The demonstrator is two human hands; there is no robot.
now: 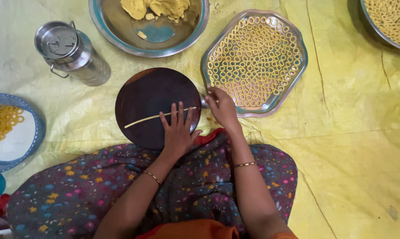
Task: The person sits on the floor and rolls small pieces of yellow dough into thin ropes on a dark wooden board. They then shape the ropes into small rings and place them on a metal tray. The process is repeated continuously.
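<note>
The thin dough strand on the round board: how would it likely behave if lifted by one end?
The dough strand looks soft and very thin, so it would probably droop and might tear. The left hand lies flat on it, so pushing probably rolls it across the dark board.

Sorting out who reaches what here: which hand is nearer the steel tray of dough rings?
Right. The right hand is at the tray's near-left edge, fingertips about touching its rim. The left hand lies flat on the dough strand on the round board, farther left.
</note>
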